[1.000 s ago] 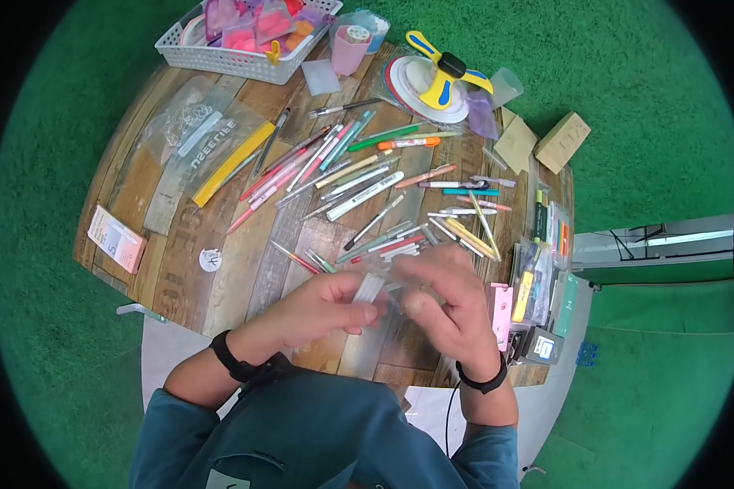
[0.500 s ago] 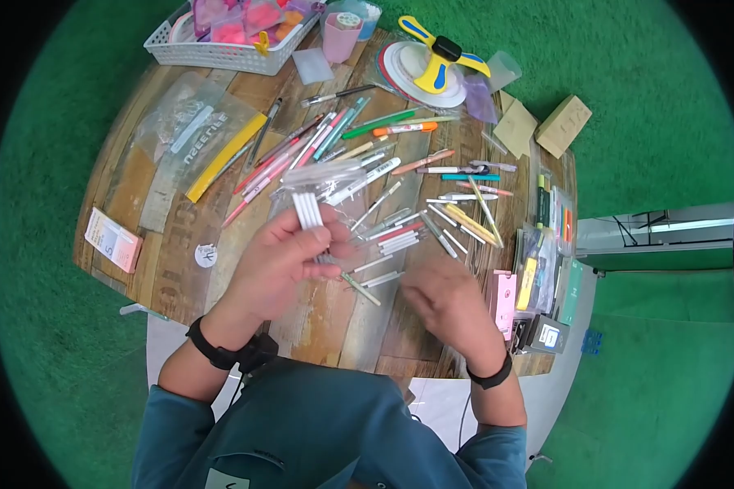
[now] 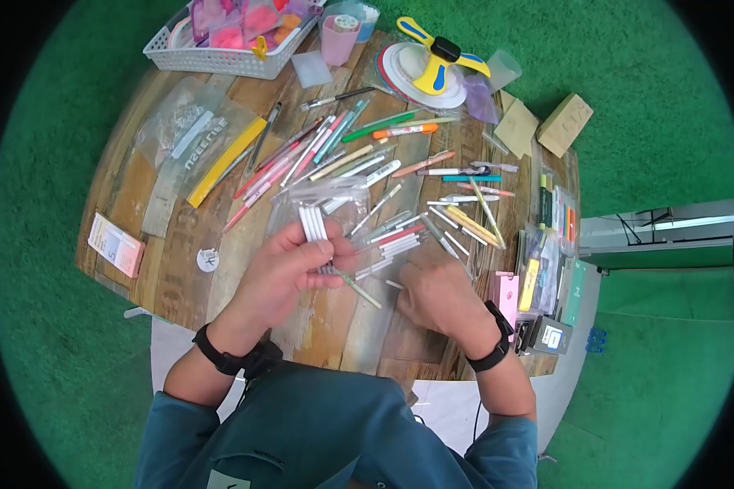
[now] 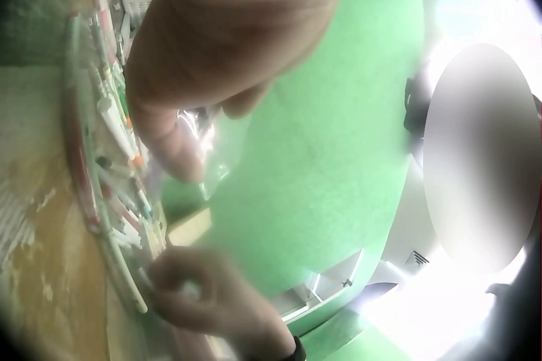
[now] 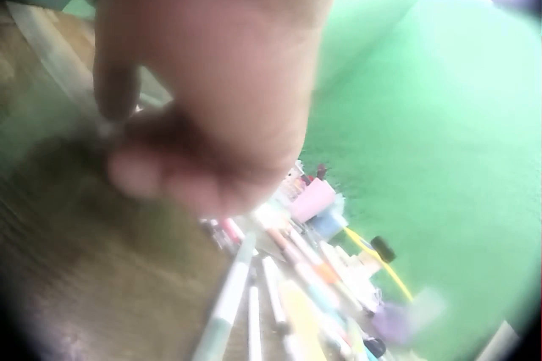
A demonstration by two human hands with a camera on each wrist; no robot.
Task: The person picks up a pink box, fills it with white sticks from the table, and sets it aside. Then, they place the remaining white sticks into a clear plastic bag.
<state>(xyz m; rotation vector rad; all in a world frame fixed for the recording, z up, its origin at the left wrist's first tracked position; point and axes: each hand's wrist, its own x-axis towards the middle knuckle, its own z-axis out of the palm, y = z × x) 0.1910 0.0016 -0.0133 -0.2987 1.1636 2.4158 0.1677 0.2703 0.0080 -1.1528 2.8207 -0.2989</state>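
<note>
In the head view, my left hand [image 3: 277,269] grips several slim white sticks [image 3: 311,223] between thumb and fingers, with a clear plastic bag [image 3: 347,194] around and beyond them. My right hand [image 3: 444,295] is low over the table to the right, fingers curled, pinching a white stick [image 3: 394,284] whose end shows at its left. In the left wrist view, the left hand [image 4: 229,39] covers most of what it holds. The right wrist view shows the right hand [image 5: 212,82] blurred, thumb and fingers drawn together. A pale green pen [image 3: 360,292] lies between the hands.
Many pens and markers [image 3: 367,163] are strewn over the wooden table [image 3: 245,293]. A white basket [image 3: 212,61], cups and a yellow-blue tool [image 3: 442,61] stand at the back. Packets, a pink box [image 3: 506,293] and a dark box line the right edge.
Since a second ago my hands have moved apart, the left one leftward with the white sticks and bag. The right hand has come down to the table and closed round a white stick.
</note>
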